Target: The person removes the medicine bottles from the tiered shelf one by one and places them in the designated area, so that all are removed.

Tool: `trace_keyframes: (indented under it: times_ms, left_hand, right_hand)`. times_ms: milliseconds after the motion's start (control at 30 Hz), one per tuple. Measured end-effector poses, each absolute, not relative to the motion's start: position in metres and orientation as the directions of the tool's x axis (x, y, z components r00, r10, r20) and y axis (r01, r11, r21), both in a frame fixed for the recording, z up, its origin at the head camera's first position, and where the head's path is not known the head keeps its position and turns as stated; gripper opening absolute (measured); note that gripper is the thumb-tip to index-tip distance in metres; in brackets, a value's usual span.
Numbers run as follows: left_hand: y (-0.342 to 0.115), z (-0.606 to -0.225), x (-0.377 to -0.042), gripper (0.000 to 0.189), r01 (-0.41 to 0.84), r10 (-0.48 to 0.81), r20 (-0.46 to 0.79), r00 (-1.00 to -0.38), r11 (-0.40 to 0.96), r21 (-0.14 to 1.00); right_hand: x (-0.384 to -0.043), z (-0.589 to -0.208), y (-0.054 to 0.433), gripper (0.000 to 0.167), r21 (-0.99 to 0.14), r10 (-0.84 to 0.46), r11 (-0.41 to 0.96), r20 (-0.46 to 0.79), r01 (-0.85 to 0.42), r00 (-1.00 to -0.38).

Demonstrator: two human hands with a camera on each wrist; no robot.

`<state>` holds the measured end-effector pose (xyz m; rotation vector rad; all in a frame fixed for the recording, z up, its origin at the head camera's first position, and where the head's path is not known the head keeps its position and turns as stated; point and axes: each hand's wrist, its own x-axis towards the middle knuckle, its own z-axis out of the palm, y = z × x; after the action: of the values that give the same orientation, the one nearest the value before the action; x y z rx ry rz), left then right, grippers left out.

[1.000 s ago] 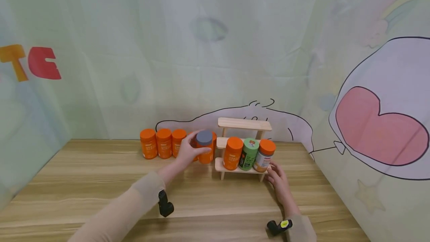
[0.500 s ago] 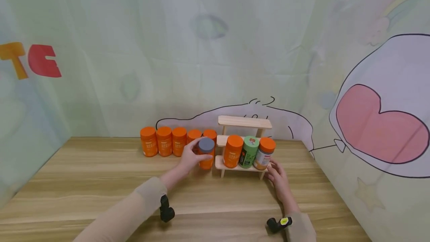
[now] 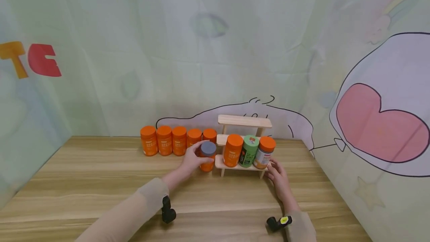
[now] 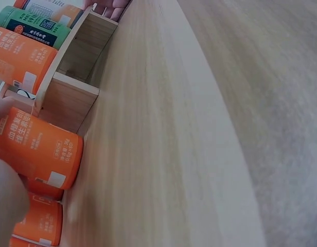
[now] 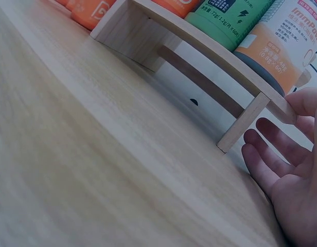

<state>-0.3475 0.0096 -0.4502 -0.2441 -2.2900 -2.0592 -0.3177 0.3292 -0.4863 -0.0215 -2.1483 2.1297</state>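
Note:
My left hand [image 3: 190,160] grips an orange supplement jar with a blue-grey lid [image 3: 208,148], thumb and fingers round its upper part. That jar stands upright just left of a small three-tier wooden display rack [image 3: 244,121], its base close to the table in the left wrist view. At the rack's right end my right hand [image 3: 279,180] pinches the tip of the lowest tier, the other fingers loosely curled beneath. On that tier, from left to right, stand an orange jar [image 3: 233,152], a green jar [image 3: 249,153] and a white-and-orange jar with an orange lid [image 3: 264,153].
Several orange jars [image 3: 164,141] form a row behind and left of my left hand, near the back edge of the wooden table [image 3: 100,182]. A printed cloth [image 3: 151,47] hangs behind. The rack's middle and top tiers rise behind its jars.
My left hand has brought the blue-lidded jar forward and slightly right, away from the row, uncovering the jars behind. My right hand stays at the rack's end.

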Motion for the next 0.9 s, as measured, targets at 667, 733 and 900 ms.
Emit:
trace_keyframes:
  times_ms: [667,733,900]
  left_hand:
    - [0.0080,-0.4507,-0.3459,0.075,0.171,0.067,0.166,-0.984,0.094,0.981]
    - [0.0069,-0.4509,-0.3454,0.075,0.171,0.065,0.166,-0.984,0.094,0.981]
    - [0.0048,-0.4490,-0.3407,0.067,0.186,0.048,0.183,-0.982,0.072,0.980]
  right_hand:
    - [-0.3212,-0.4891,0.3306,0.043,-0.997,0.092,0.013,0.073,-0.072,-0.993]
    - [-0.3207,-0.4891,0.3307,0.043,-0.996,0.091,0.007,0.084,-0.084,-0.992]
    - [-0.3197,-0.4892,0.3314,0.044,-0.996,0.087,0.012,0.092,-0.091,-0.992]
